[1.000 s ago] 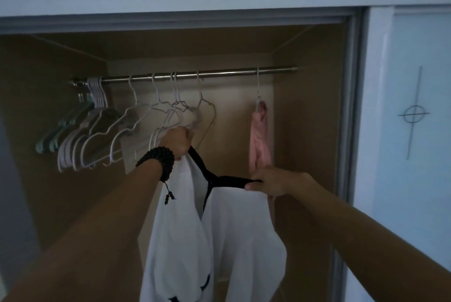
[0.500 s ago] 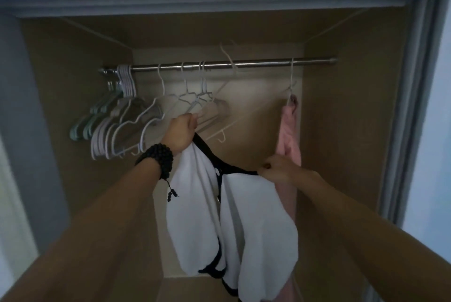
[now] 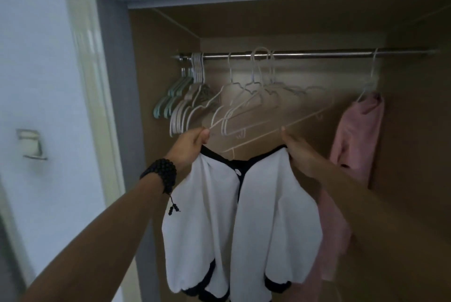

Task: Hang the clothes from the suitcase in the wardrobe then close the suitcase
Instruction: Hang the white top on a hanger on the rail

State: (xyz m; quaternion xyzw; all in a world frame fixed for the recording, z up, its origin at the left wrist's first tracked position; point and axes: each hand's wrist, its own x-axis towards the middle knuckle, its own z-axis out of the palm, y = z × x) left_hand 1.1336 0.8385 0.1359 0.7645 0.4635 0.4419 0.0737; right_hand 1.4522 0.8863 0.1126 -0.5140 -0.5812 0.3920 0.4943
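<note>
A person stood at an open wardrobe, both arms raised toward its rail. The left hand clenched one shoulder of a white top with black trim, its thumb and fingers also pinching the end of a white hanger. The right hand gripped the other shoulder, its thumb up against the hanger's lower bar. The top hung open between the two hands, below the rail and in front of the wardrobe's back wall, not yet on the rail. The hanger sat tilted, its hook blurred among others on the rail. A bunch of hangers, white and pale green, crowded the rail's left end. A pink garment hung at the right end, just behind the right arm. A black bead bracelet circled the left wrist.
</note>
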